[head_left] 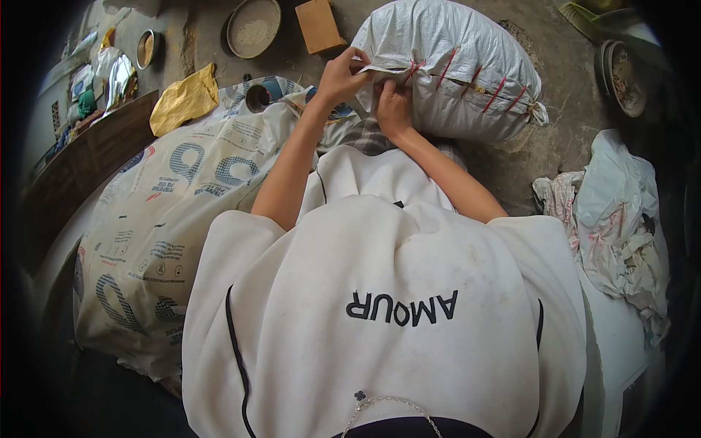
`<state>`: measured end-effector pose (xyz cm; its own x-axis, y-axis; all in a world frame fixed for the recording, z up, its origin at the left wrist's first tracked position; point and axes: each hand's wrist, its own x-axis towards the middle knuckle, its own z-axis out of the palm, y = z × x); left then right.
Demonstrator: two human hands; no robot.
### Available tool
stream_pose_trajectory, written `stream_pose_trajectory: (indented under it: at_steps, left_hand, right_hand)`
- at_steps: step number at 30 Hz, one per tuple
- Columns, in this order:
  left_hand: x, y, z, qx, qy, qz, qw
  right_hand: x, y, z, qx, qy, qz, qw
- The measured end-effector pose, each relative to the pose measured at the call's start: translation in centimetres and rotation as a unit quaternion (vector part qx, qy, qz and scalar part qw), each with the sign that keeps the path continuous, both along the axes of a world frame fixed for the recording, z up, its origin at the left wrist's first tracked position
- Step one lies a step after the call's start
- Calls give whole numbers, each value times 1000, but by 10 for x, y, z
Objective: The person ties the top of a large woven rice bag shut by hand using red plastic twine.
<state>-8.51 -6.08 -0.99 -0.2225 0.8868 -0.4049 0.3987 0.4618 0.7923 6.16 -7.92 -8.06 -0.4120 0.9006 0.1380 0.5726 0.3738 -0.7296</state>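
Note:
A full white woven sack (467, 73) lies on the concrete floor in front of me, its mouth stitched with red string (475, 82) along a seam. My left hand (342, 73) pinches the open corner of the sack's mouth at its left end. My right hand (393, 109) presses against the sack just below that corner, fingers closed on the fabric; whether it holds a needle is hidden. My white shirt fills the lower view.
A large printed white sack (161, 219) lies at my left. A yellow bag (184, 98), a round tray of grain (253, 28) and a cardboard piece (318, 25) sit beyond it. A heap of cloth (621, 212) lies right, a bowl (628, 77) above.

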Motion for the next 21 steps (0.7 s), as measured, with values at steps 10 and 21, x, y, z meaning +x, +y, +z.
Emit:
stream_pose_trajectory:
  at_steps: [10, 21]
  left_hand:
    - [4, 16, -16, 13, -124, 113, 986]
    - [-14, 32, -18, -13, -216, 93, 972]
  right_hand:
    - [11, -1, 16, -43, 21, 7, 999]
    - [20, 4, 25, -109, 34, 51, 992]
